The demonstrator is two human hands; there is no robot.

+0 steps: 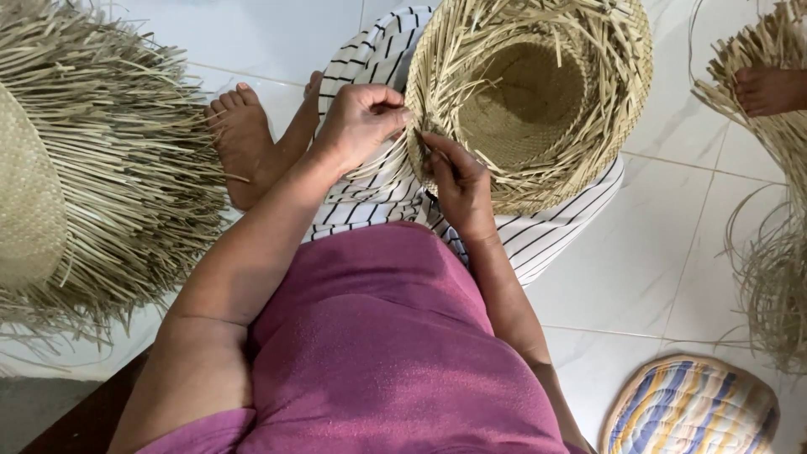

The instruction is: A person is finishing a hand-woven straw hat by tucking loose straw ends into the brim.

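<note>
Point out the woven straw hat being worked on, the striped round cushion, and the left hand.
woven straw hat (538, 92), head view, inner crown.
striped round cushion (689, 408), head view, top face.
left hand (357, 122), head view, back of hand.

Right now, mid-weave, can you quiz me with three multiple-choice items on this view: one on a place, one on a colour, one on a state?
1. Where does the half-woven straw hat rest?
A. On the person's striped lap
B. On the round striped mat
C. On the stack of hats at the left

2. What colour is the person's top?
A. White
B. Magenta-pink
C. Green

3. What state is the hat's brim edge in?
A. Trimmed smooth
B. Bound with cloth
C. Loose strands sticking out

Answers:
1 A, it lies on the striped fabric over the knees.
2 B, the top is magenta-pink.
3 C, unwoven strands fan out where the left hand and right hand pinch the edge.
</note>
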